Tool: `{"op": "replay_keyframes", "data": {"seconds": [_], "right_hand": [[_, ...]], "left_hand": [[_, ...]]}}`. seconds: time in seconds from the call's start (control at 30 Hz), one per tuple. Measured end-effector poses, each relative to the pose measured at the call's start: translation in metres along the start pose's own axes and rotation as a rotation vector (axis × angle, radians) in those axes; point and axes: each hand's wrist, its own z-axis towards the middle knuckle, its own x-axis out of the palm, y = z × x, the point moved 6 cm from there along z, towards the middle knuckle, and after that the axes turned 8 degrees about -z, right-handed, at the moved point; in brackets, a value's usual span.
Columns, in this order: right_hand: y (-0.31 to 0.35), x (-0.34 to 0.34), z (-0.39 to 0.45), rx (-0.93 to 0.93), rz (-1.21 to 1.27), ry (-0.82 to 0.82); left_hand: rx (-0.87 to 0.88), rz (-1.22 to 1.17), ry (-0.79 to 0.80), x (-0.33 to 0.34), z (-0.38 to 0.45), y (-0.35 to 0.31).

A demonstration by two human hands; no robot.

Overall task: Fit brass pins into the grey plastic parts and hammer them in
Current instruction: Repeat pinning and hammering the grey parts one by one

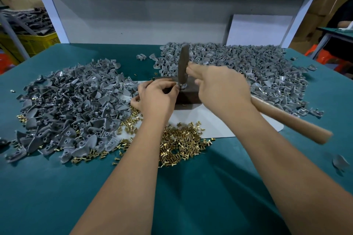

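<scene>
Two heaps of grey plastic parts lie on our teal worktop (191, 187): one heap (72, 105) on the left and a larger one (257, 66) at the back right. Loose brass pins (181, 145) are scattered near us, between the left heap and a white sheet (219, 122). On that sheet stands a dark block (189, 96). Our left hand (155, 96) has its fingers curled, pinching a small part (179, 86) on top of the block. Our right hand (221, 87) grips the hammer (183, 66) by its wooden handle, which sticks out toward the lower right; the metal head, blurred, stands upright with its lower end on the part. A yellow crate (34, 43) sits beyond the worktop at the left.
</scene>
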Motion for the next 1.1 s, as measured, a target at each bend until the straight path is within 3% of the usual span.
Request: {"op": "replay_keyframes", "data": {"seconds": [0.13,0.23,0.3,0.47,0.57,0.87,1.1], "right_hand": [[-0.002,-0.016,0.004,0.029,-0.002,-0.221],[0.002,0.004,0.003,-0.021,-0.024,-0.054],[-0.009,0.01,0.01,0.045,0.059,0.059],[-0.043,0.015,0.014,0.355,0.378,-0.083],[-0.057,0.026,0.002,0.421,0.326,-0.121],[-0.082,0.072,-0.012,0.462,0.113,0.112],[-0.078,0.071,-0.013,0.46,0.011,0.13]], "left_hand": [[-0.003,0.024,0.027,0.0,0.001,0.001],[0.002,0.025,0.039,-0.001,0.0,0.0],[0.0,0.019,0.043,-0.003,-0.001,-0.001],[-0.058,-0.088,0.114,-0.001,0.001,-0.001],[-0.085,-0.173,0.117,-0.002,0.002,0.0],[-0.095,-0.26,0.159,-0.006,-0.002,-0.003],[-0.053,-0.256,0.156,-0.008,-0.005,-0.005]]}}
